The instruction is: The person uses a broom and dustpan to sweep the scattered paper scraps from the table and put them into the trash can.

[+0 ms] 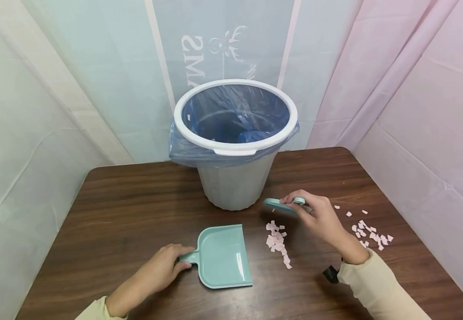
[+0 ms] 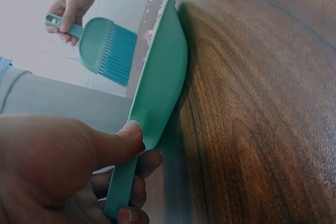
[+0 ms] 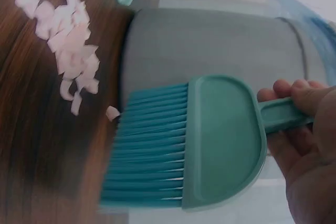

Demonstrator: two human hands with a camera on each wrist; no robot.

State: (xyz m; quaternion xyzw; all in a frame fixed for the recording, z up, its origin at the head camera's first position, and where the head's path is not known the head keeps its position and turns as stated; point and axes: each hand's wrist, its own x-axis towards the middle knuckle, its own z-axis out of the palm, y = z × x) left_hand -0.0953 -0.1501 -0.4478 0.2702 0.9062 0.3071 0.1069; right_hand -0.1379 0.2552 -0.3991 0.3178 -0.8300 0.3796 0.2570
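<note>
My left hand (image 1: 160,272) grips the short handle of a mint-green dustpan (image 1: 222,255) that lies on the table, its straight lip facing right. In the left wrist view the thumb presses on top of the handle and the fingers curl beneath. With my right hand (image 1: 319,218) I pinch the handle of a small green hand brush (image 3: 226,140), its teal bristles (image 3: 149,148) pointing down near the bin's base. A pile of pale pink paper scraps (image 1: 276,240) lies between dustpan and right forearm. One scrap (image 3: 112,113) sits right by the bristle tips.
A grey bin (image 1: 235,182) with a white rim and blue liner bag stands at the back of the wooden table (image 1: 135,204). More paper scraps (image 1: 369,233) are scattered to the right, beyond my right wrist. Pale curtains (image 1: 423,146) enclose the table on several sides.
</note>
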